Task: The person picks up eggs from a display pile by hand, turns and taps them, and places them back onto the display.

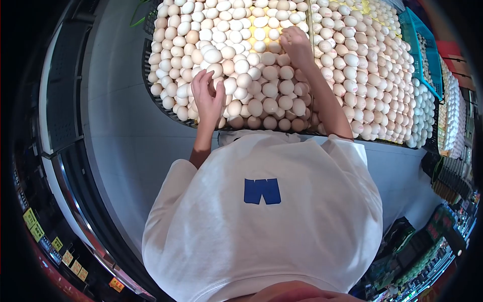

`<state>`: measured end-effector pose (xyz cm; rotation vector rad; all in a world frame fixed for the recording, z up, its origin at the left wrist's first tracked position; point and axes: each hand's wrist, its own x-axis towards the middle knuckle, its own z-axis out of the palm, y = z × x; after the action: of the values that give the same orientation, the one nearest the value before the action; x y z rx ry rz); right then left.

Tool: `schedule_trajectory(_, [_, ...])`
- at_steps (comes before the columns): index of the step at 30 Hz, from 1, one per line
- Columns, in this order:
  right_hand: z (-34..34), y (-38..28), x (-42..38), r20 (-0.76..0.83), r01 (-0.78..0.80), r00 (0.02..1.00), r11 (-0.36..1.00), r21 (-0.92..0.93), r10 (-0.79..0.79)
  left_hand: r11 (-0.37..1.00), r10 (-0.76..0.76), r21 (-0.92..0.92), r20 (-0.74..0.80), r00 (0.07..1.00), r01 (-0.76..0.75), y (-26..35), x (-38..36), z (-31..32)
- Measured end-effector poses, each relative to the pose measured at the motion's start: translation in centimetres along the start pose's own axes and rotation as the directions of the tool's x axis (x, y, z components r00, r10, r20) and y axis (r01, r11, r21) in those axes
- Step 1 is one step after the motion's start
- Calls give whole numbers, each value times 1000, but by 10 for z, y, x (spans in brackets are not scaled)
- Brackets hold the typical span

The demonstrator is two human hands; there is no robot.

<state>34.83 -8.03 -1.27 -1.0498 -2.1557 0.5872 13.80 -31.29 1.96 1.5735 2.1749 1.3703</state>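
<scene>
My left hand [208, 97] is over the front left of a big bed of loose eggs [255, 107], white to light brown. Its fingers and thumb are bent around an egg [218, 83], which shows partly between them. Farther back, my right hand [297, 47] reaches over the same eggs with its fingers curled down, beside a yellow egg tray [250, 31] that shows through between eggs. Whatever its fingertips hold, if anything, is hidden from view. A black basket rim [146, 65] borders the eggs on the left.
To the right, eggs with red stamps [359, 75] stand in close rows. Beyond them are greenish eggs [422, 110] and a blue plastic crate [425, 55]. Grey floor [118, 121] lies to the left, beside a dark display case [65, 100] with price tags below.
</scene>
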Motion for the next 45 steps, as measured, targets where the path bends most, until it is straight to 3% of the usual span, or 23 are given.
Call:
schedule_trajectory(1, [4,19,12,-61,21,998,998,-66,-25,1000,-7,-4,11,1000,7,-2,-1,1])
schedule_trajectory(5, [15,56,54,-50,66,995,967,-245,-80,1000,10,5,-3,1000,-10,-9,-3,6])
schedule_trajectory(7, [18,56,71,-9,85,995,897,-434,-99,1000,5,-24,1,1000,-5,-5,-1,4])
schedule_trajectory(8, [20,55,77,3,91,995,899,-428,-99,1000,-8,-18,0,1000,8,-5,-1,2])
schedule_trajectory(10, [22,52,84,80,70,996,796,-601,-26,997,37,71,12,999,-38,-5,1,-1])
schedule_trajectory(11, [29,53,88,133,-29,984,834,-550,122,998,27,62,8,1000,-28,-6,1,-1])
schedule_trajectory(16, [44,56,83,96,-29,990,821,-571,102,999,5,50,-3,1000,-5,-8,1,-2])
schedule_trajectory(22, [28,32,66,-13,-85,996,905,-417,87,999,-4,33,-4,1000,4,-10,3,-2])
schedule_trajectory(24, [14,2,49,-107,-63,992,995,80,71,998,24,54,-16,1000,-23,-14,3,0])
schedule_trajectory(26, [8,-3,25,-37,8,999,999,35,-6,999,23,43,-8,1000,-23,-12,2,0])
schedule_trajectory(28, [-11,-49,-12,112,-27,994,959,281,-5,998,44,35,-11,999,-44,-10,3,1])
schedule_trajectory(29, [-18,-63,-28,111,-30,994,959,280,-2,998,46,33,-8,999,-45,-9,2,0])
schedule_trajectory(31, [-26,-83,-56,257,-124,966,939,321,39,998,51,31,-15,999,-51,-7,3,0])
schedule_trajectory(34, [-20,-90,-89,303,-133,952,945,300,38,999,39,-8,-14,999,-39,-1,1,0])
schedule_trajectory(35, [-17,-91,-94,223,35,970,969,245,-92,999,42,-11,-13,999,-42,-1,-1,0])
schedule_trajectory(38, [-6,-91,-105,183,139,971,985,100,-155,998,-4,-62,2,1000,4,-3,-3,1])
schedule_trajectory(41, [4,-88,-108,112,241,964,970,35,-243,999,16,-31,-2,1000,-16,-3,-4,0])
schedule_trajectory(45, [6,-89,-108,99,242,965,970,34,-245,999,30,-19,-19,999,-30,-2,-6,-1])
